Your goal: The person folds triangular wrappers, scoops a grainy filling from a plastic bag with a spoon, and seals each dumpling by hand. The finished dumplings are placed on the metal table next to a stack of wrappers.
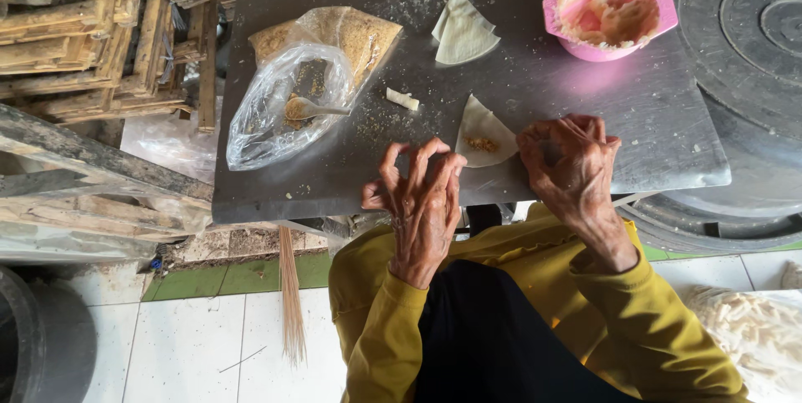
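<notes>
Your left hand [420, 202] and right hand [571, 161] hover with curled, empty fingers beside the pale triangular wrapper with brown crumb filling [484, 137], which lies at the near edge of the grey metal bench [585, 94]. Risk: a careless nudge tips it off, spilling filling.

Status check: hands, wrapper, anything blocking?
Left hand and right hand both empty, fingers curled, flanking the wrapper. Wrapper flat on metal tray, filling on it. Nothing between hands and wrapper.
</notes>
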